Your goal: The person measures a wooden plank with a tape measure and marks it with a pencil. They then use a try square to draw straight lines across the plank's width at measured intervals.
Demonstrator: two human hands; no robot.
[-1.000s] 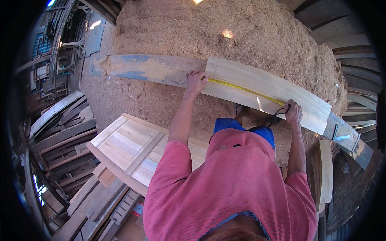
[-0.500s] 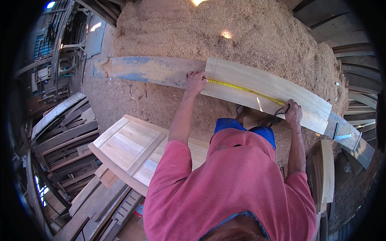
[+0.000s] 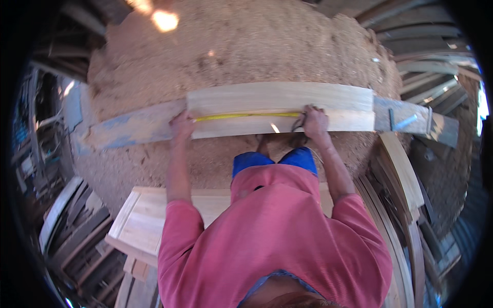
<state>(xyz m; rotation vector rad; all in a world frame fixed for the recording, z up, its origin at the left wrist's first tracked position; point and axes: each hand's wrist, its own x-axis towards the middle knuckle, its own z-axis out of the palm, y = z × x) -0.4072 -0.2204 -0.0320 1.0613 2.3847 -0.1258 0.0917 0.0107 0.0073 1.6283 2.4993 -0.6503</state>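
Observation:
A yellow tape measure (image 3: 241, 116) is stretched along a pale wooden board (image 3: 287, 98), which lies on a long, worn plank (image 3: 138, 119) with blue stains. At the board's left end my left hand (image 3: 182, 124) pinches the tape's free end against the edge. My right hand (image 3: 315, 123) is closed on the tape's dark case, right of the board's middle; the case is mostly hidden by the fingers. A bluish flat strip (image 3: 405, 122) and a thin dark bar (image 3: 391, 119) rest on the plank beyond the board's right end.
Sawdust and shavings (image 3: 246, 46) cover the ground beyond the plank. A panelled wooden door (image 3: 149, 226) lies near my left side. Timber pieces (image 3: 87, 246) are piled at the left, more boards (image 3: 405, 169) lean at the right, and planks (image 3: 426, 56) are stacked at the far right.
The view has turned, so the board now runs nearly level and sits farther left. Both hands keep their hold on the stretched tape measure.

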